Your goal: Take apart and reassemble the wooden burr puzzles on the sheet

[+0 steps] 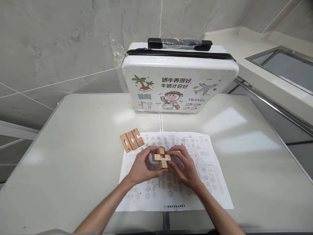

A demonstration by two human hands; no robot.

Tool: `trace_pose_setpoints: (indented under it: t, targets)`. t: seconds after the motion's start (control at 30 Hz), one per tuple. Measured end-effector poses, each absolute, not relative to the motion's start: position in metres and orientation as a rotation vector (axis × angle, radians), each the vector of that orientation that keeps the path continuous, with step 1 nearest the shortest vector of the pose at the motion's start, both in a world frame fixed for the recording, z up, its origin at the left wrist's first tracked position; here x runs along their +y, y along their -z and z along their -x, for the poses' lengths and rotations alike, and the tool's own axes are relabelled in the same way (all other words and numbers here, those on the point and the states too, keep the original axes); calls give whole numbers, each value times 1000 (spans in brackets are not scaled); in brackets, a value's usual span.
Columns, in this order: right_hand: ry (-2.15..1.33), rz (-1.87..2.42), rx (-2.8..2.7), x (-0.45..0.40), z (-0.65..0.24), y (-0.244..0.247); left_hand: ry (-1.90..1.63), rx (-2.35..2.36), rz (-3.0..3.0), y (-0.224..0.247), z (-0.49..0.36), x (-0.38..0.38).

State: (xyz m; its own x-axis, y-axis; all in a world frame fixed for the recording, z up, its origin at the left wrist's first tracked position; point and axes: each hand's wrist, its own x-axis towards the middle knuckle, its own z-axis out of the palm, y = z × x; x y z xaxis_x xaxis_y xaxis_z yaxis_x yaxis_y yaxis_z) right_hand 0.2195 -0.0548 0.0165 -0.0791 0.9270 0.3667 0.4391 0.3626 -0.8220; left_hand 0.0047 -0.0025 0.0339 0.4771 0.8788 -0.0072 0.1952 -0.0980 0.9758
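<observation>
— So where is the wooden cross (160, 158)?
— Gripped over a printed sheet (206, 173), the left hand (143, 166) wrapped around its left side, the right hand (184, 164) pinching its right end.
— The careful way?
— Probably a steady left hold, a light right touch, nothing forced.
— Its lie?
— Upper bar left to right, another near to far; no single long axis. Slotted wooden plates (135, 144) lie at the sheet's far left corner; beyond, a suitcase (151, 70) stands on the worktop (73, 147).

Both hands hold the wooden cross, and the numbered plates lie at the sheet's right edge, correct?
No: the head view shows the numbered plates at the far left corner of the sheet. The left hand and right hand hold the wooden cross.
</observation>
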Motion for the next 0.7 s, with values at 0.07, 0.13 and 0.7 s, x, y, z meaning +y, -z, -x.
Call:
trace_pose_setpoints:
  t: [0.07, 0.13, 0.7]
  targets:
    - [-681, 1230, -1678, -55, -220, -16, -730, 975, -1613, -36, -5, -2]
    - [-714, 1226, -1660, -55, -220, -16, -714, 999, -1643, -37, -5, -2]
    - [-837, 1192, -1540, -55, -223, -12, -648, 914, -2271, -27, 7, 4]
